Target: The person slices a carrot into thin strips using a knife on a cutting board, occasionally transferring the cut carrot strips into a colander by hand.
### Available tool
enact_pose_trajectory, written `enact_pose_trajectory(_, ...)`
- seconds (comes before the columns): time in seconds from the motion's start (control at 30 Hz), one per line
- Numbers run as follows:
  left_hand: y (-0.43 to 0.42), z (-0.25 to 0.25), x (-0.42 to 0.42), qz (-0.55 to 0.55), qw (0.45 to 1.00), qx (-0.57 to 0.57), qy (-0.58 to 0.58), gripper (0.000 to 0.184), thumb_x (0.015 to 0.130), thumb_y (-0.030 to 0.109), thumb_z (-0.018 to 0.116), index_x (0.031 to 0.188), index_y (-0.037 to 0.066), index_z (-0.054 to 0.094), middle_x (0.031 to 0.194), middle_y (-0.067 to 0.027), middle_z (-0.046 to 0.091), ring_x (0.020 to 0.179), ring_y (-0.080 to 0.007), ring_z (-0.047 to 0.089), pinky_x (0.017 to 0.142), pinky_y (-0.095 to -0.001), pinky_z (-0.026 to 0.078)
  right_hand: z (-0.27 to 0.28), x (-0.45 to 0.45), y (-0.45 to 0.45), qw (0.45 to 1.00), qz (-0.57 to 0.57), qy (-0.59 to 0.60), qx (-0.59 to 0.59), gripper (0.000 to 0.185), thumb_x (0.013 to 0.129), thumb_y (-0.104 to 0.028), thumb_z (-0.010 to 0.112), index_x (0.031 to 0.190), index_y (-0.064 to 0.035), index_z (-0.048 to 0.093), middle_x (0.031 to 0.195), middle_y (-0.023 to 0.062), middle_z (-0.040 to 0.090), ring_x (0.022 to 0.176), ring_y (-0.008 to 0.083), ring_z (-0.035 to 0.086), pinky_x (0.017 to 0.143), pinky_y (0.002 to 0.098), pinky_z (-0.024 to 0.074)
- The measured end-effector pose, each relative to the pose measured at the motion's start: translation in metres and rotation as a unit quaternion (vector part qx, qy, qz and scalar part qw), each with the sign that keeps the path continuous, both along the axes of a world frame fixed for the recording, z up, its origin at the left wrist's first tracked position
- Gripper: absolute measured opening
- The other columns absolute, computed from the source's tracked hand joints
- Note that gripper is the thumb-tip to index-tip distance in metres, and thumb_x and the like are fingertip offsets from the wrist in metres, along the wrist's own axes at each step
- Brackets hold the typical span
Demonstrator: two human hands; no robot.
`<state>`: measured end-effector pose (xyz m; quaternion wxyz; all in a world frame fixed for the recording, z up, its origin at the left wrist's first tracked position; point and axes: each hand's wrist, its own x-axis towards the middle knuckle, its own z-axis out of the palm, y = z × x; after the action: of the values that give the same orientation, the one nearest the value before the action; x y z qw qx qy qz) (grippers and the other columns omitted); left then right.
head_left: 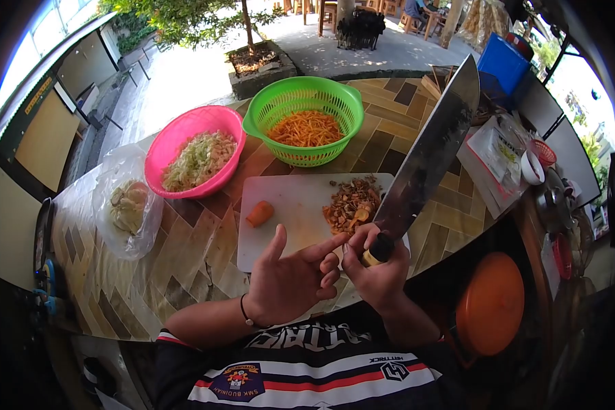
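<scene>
My right hand [381, 273] grips a large kitchen knife [430, 147] by its handle, the broad blade pointing up and away to the right. Palm up, my left hand [290, 277] has its thumb and index finger stretched out; the index fingertip meets the right hand near the knife handle. Below the blade lies a white cutting board [290, 201]. On it rest a carrot piece [260, 213] at the left and a heap of brownish chopped scraps [352, 203] at the right, just beyond my hands.
A green colander [253, 123] holds shredded carrot [306, 128]. Left of it, a pink basin [158, 154] contains shredded cabbage [201, 160]. A clear plastic bag [109, 225] with cabbage sits at the table's left. An orange lidded container [490, 304] stands at the lower right.
</scene>
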<state>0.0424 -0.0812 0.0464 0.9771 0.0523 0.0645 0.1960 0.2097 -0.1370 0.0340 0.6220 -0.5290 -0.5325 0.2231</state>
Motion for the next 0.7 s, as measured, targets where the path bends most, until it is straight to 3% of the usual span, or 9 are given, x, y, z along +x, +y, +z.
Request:
enact_pose_trajectory(0.2, 0.001, -0.001, 0.001, -0.015, 1.000, 0.003, 0.016, 0.092, 0.093, 0.075, 0.029, 0.149, 0.003, 0.040, 0.095, -0.0029, 0.049, 0.085, -0.0192, 0.044, 0.073, -0.0301, 0.033, -0.001, 0.000, 0.000, 0.997, -0.043, -0.059, -0.039, 0.029, 0.077, 0.009, 0.069, 0.085, -0.0056, 0.046, 0.086, 0.0041, 0.059, 0.078, 0.0100, 0.059, 0.072, 0.0251, 0.0481)
enact_pose_trajectory(0.33, 0.002, 0.003, 0.000, -0.029, 0.999, -0.004, 0.030, 0.094, 0.092, 0.077, 0.026, 0.151, 0.004, 0.036, 0.081, -0.0019, 0.045, 0.077, -0.0178, 0.041, 0.070, -0.0308, 0.033, -0.009, 0.002, 0.004, 0.990, -0.093, -0.105, -0.003, 0.023, 0.076, -0.003, 0.075, 0.086, -0.0056, 0.055, 0.074, 0.0074, 0.063, 0.066, 0.0183, 0.065, 0.062, 0.0308, 0.0517)
enact_pose_trajectory(0.5, 0.002, -0.002, -0.001, -0.039, 0.999, 0.026, 0.007, 0.097, 0.091, 0.080, 0.021, 0.153, 0.006, 0.030, 0.060, -0.0001, 0.032, 0.063, -0.0169, 0.035, 0.063, -0.0303, 0.032, 0.001, -0.002, 0.003, 0.986, -0.093, -0.137, -0.001, 0.025, 0.074, -0.004, 0.076, 0.088, -0.0067, 0.056, 0.072, 0.0076, 0.060, 0.063, 0.0211, 0.063, 0.061, 0.0329, 0.0516)
enact_pose_trajectory(0.7, 0.000, -0.004, -0.002, -0.058, 0.998, 0.017, 0.011, 0.091, 0.091, 0.080, 0.019, 0.154, 0.015, 0.033, 0.055, -0.0011, 0.029, 0.060, -0.0174, 0.036, 0.060, -0.0295, 0.032, 0.002, -0.003, 0.002, 0.978, -0.099, -0.181, -0.027, 0.024, 0.075, -0.005, 0.074, 0.092, -0.0068, 0.058, 0.074, 0.0085, 0.060, 0.063, 0.0219, 0.062, 0.061, 0.0340, 0.0511)
